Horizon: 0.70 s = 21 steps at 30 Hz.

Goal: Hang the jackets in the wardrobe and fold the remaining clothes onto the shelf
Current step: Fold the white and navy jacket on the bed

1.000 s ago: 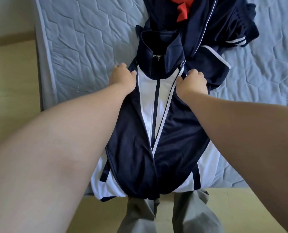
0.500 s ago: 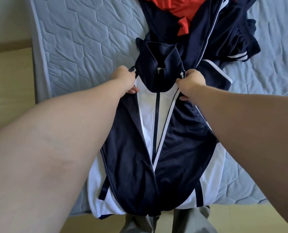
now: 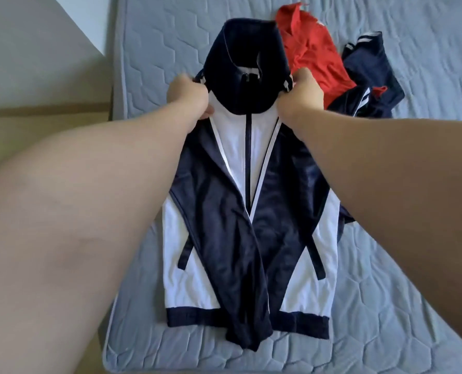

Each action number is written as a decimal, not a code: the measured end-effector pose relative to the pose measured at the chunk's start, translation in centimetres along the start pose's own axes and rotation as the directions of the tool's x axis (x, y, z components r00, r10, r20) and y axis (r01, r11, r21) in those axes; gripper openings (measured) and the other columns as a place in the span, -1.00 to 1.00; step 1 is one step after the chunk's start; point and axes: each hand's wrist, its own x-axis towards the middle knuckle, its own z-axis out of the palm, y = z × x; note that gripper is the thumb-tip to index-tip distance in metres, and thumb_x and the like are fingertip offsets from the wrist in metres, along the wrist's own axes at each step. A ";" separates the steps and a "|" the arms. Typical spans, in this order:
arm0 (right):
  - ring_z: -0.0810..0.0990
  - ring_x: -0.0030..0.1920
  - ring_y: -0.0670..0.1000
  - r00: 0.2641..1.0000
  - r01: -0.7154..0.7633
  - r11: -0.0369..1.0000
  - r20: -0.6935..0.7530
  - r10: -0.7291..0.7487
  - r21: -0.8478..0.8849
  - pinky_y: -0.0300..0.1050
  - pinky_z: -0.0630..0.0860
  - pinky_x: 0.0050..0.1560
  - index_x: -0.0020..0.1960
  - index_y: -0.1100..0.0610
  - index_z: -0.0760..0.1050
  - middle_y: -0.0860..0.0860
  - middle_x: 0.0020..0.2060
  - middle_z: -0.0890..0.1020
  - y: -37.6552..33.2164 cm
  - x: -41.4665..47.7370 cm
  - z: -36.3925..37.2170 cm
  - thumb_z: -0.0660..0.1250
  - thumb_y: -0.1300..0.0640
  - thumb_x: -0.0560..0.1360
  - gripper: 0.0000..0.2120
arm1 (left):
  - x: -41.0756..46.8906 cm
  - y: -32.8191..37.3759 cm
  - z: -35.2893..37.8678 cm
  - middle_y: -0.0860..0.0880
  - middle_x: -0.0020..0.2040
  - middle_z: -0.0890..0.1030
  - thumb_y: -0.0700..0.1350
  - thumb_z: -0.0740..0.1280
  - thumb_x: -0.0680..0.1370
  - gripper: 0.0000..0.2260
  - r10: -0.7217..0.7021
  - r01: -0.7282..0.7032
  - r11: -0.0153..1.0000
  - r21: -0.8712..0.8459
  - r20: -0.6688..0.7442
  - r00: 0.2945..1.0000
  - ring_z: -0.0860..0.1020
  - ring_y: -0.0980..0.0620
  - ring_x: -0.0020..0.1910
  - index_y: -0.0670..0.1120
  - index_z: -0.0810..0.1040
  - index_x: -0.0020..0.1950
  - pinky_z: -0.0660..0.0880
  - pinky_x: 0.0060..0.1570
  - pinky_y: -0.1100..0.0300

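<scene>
A navy and white zip jacket [image 3: 247, 201] hangs from my hands above the grey quilted mattress [image 3: 154, 49], its front facing me and its collar standing up. My left hand [image 3: 188, 97] pinches the left shoulder beside the collar. My right hand [image 3: 301, 94] pinches the right shoulder. The hem hangs over the near end of the bed. Behind the jacket lie a red shirt [image 3: 310, 52] and a navy garment with white stripes [image 3: 372, 74], crumpled together on the mattress.
The mattress's left edge [image 3: 116, 76] runs along a wooden floor [image 3: 35, 130], with a pale wall [image 3: 35, 49] at the upper left. Its near corner [image 3: 111, 357] sits at the bottom of the view.
Both hands have raised the jacket by its shoulders, lifting it off the pile. The red shirt and navy garment are now uncovered behind it, and my view has shifted forward over the bed.
</scene>
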 end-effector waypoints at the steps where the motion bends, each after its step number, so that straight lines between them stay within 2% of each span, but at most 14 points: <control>1: 0.45 -0.23 -0.06 1.000 0.014 1.000 0.005 -0.014 0.006 -0.33 0.32 -0.34 0.10 0.10 0.43 -0.15 -0.26 0.43 -0.8 0.3 0.1 0.23 0.21 0.49 -0.80 | 0.2 0.6 -0.4 -0.16 -0.06 0.63 -0.30 0.12 0.55 -0.74 0.000 0.000 0.999 -0.049 0.014 1.000 0.71 -0.12 -0.31 -0.01 0.52 -0.08 0.68 -0.29 0.01; 2: 0.43 -0.26 -0.09 1.000 0.023 1.000 0.021 -0.023 0.001 -0.35 0.29 -0.43 0.07 0.09 0.43 -0.14 -0.25 0.44 -1.4 0.2 0.1 0.22 0.20 0.48 -0.83 | 0.1 0.8 -0.8 -0.15 -0.07 0.63 -0.33 0.10 0.52 -0.70 -0.017 0.020 0.995 -0.099 0.033 0.999 0.70 -0.13 -0.28 0.02 0.51 -0.13 0.68 -0.26 -0.01; 3: 0.43 -0.27 -0.09 0.999 0.027 0.999 0.043 -0.026 -0.018 -0.36 0.31 -0.41 0.04 0.07 0.42 -0.13 -0.24 0.45 -1.6 -0.2 0.2 0.22 0.19 0.48 -0.85 | -0.1 0.6 -1.1 -0.14 -0.11 0.62 -0.35 0.11 0.51 -0.70 -0.055 0.063 0.987 -0.151 0.056 0.997 0.69 -0.14 -0.26 0.01 0.51 -0.14 0.69 -0.23 -0.02; 6: 0.53 -0.11 0.09 0.991 0.064 0.992 0.127 -0.050 -0.108 -0.14 0.39 -0.15 0.02 0.05 0.43 -0.01 -0.14 0.55 0.3 -3.1 0.4 0.22 0.18 0.43 -0.82 | -2.2 -2.5 -1.6 -0.11 -0.22 0.63 -0.26 0.18 0.52 -0.86 -0.239 0.269 0.916 -0.299 0.132 0.962 0.67 -0.14 -0.24 -0.12 0.52 -0.15 0.68 -0.26 0.04; 8: 0.55 0.01 0.22 0.962 0.219 0.932 0.224 -0.157 -0.288 0.02 0.45 -0.05 0.06 0.08 0.44 0.11 -0.02 0.58 3.0 -6.8 0.5 0.27 0.14 0.43 -0.79 | -4.2 -5.9 -1.8 -0.07 -0.24 0.64 -0.11 0.23 0.53 -0.88 -0.328 0.367 0.858 -0.359 0.167 0.930 0.66 -0.12 -0.24 -0.10 0.52 -0.15 0.65 -0.30 0.06; 9: 0.54 0.03 0.25 0.931 0.323 0.856 0.296 -0.212 -0.404 0.09 0.44 0.00 0.08 0.10 0.44 0.13 0.01 0.56 4.5 -8.8 0.4 0.30 0.10 0.44 -0.77 | -5.4 -7.8 -1.7 -0.05 -0.23 0.65 -0.02 0.28 0.54 -0.84 -0.363 0.401 0.846 -0.351 0.173 0.916 0.66 -0.10 -0.23 -0.08 0.54 -0.15 0.65 -0.30 0.06; 11: 0.53 0.02 0.23 0.853 0.490 0.682 0.458 -0.248 -0.543 0.11 0.37 0.04 0.06 0.09 0.44 0.09 -0.05 0.51 7.8 -13.0 0.2 0.34 0.07 0.42 -0.76 | -9.0 -12.2 -1.5 0.01 -0.29 0.66 0.06 0.43 0.49 -0.80 -0.390 0.417 0.881 -0.223 0.154 0.908 0.65 -0.01 -0.26 -0.04 0.60 -0.22 0.63 -0.32 0.13; 13: 0.52 0.03 0.19 0.785 0.572 0.567 0.596 -0.170 -0.592 0.07 0.34 0.04 0.06 0.05 0.44 0.03 -0.10 0.43 11.0 -16.8 -0.2 0.37 0.09 0.37 -0.73 | -13.1 -16.8 -1.4 0.10 -0.42 0.62 -0.03 0.53 0.39 -0.84 -0.335 0.338 0.941 0.016 0.174 0.926 0.60 0.07 -0.35 -0.02 0.62 -0.35 0.52 -0.42 0.28; 15: 0.51 0.06 0.14 0.722 0.629 0.487 0.688 -0.077 -0.606 0.04 0.36 0.07 0.08 0.02 0.43 0.00 -0.10 0.42 13.7 -20.2 -0.2 0.35 0.10 0.37 -0.70 | -16.9 -20.9 -1.4 0.10 -0.31 0.66 -0.15 0.53 0.37 -0.90 -0.321 0.280 0.942 0.184 0.251 0.913 0.61 0.10 -0.29 0.03 0.67 -0.28 0.46 -0.39 0.30; 17: 0.50 0.06 0.11 0.670 0.678 0.440 0.742 -0.040 -0.589 0.03 0.36 0.08 0.12 0.01 0.44 0.00 -0.05 0.47 15.8 -22.9 0.3 0.33 0.10 0.38 -0.69 | -19.4 -24.2 -1.2 0.05 -0.17 0.66 -0.25 0.49 0.39 -0.83 -0.341 0.282 0.932 0.228 0.284 0.896 0.62 0.10 -0.18 0.03 0.67 -0.18 0.46 -0.32 0.29; 21: 0.49 0.08 0.11 0.616 0.734 0.365 0.788 0.000 -0.574 0.01 0.32 0.02 0.18 0.02 0.45 0.02 0.02 0.50 19.0 -26.9 1.7 0.29 0.17 0.41 -0.66 | -22.4 -28.7 -0.3 0.06 -0.12 0.62 -0.33 0.39 0.41 -0.74 -0.395 0.333 0.905 0.263 0.229 0.890 0.57 0.13 -0.13 0.05 0.63 -0.13 0.43 -0.30 0.32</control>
